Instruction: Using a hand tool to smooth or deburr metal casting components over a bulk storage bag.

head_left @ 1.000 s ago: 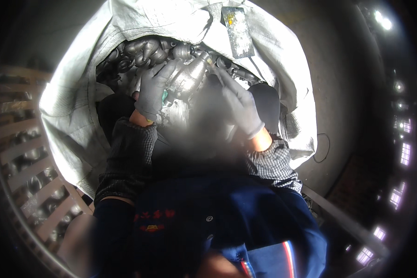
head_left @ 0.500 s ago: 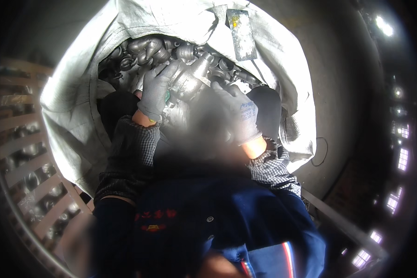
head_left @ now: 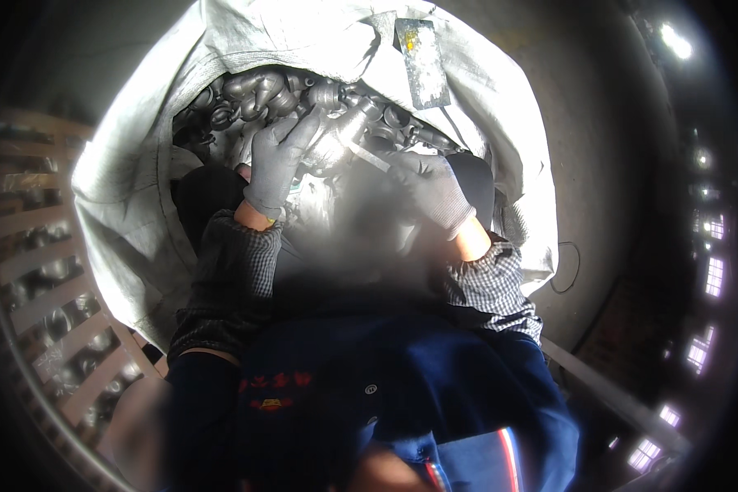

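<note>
My left hand, in a grey glove, is closed against the left side of a grey metal pipe fitting. The fitting has a stubby neck pointing up and to the right. My right hand, gloved too, grips a narrow flat file-like tool. The tool's far end touches the fitting's right side. A dark blur in the middle hides what lies below the fitting. More dark grey fittings lie heaped just beyond my hands.
A large white woven sack surrounds my hands and knees, its rim folded outward. On its far side hangs a worn dark rectangular plate. A slatted crate with metal parts stands at the left. A thin cable loops on the floor at right.
My right hand has turned and shifted slightly right and down, and more of the flat tool shows. The fitting and my left hand have stayed nearly in place.
</note>
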`<state>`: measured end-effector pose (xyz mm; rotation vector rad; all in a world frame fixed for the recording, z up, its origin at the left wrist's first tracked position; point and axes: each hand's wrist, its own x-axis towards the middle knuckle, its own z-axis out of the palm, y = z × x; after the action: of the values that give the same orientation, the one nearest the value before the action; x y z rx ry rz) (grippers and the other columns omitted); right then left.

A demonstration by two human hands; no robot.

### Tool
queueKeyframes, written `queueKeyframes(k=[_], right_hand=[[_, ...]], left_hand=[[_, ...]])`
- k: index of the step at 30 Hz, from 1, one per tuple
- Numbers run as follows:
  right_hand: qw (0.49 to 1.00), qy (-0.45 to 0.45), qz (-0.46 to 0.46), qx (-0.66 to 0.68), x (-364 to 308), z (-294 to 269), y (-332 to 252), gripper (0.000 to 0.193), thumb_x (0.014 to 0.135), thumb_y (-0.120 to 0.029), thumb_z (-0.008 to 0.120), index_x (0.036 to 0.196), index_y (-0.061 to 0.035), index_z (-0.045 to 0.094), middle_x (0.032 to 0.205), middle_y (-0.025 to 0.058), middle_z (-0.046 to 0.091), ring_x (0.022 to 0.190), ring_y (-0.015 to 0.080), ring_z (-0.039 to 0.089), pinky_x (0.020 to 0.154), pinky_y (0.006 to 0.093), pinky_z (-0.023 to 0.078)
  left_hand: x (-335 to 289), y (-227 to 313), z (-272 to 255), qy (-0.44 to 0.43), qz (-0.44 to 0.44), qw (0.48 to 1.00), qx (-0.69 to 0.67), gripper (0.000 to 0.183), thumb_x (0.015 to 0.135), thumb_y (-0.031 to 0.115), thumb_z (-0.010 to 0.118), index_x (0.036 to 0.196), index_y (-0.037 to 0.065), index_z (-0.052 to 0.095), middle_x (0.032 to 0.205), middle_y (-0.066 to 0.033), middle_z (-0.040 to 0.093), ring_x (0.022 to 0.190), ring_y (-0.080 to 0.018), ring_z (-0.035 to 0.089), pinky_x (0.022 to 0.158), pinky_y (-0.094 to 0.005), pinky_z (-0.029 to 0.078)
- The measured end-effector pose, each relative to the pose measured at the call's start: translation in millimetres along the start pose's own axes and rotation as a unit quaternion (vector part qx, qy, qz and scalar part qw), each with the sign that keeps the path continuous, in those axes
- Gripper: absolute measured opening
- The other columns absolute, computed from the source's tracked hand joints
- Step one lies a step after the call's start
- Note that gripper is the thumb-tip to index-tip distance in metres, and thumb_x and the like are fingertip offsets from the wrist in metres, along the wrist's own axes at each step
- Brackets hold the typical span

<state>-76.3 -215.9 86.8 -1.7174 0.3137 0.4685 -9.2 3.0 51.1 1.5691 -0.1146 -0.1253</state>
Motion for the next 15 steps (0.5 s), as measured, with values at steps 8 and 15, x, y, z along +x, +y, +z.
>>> queueKeyframes(k=[8, 15], right_hand=[[0.935, 0.117, -0.266, -0.204, 5, 4, 29, 0.03, 0.084, -0.005, 0.057, 0.113, -0.0105, 0.064, 0.091, 0.0093, 0.069, 0.078, 0.0205, 0.065, 0.071, 0.031, 0.051], [0.895, 0.13, -0.247, -0.347, -6, 14, 6, 0.031, 0.082, -0.007, 0.059, 0.11, -0.0157, 0.065, 0.092, 0.0094, 0.066, 0.086, 0.0275, 0.064, 0.075, 0.0342, 0.051]], left_hand=[[3, -1, 5, 0.033, -0.043, 0.997, -0.049, 0.017, 0.088, 0.011, 0.062, 0.078, -0.002, 0.066, 0.061, 0.0048, 0.046, 0.059, -0.0008, 0.038, 0.053, -0.022, 0.033], [3, -5, 3, 0.032, -0.022, 0.999, -0.028, 0.018, 0.089, 0.016, 0.062, 0.084, -0.001, 0.068, 0.066, 0.0048, 0.053, 0.062, -0.0024, 0.043, 0.056, -0.0226, 0.037]])
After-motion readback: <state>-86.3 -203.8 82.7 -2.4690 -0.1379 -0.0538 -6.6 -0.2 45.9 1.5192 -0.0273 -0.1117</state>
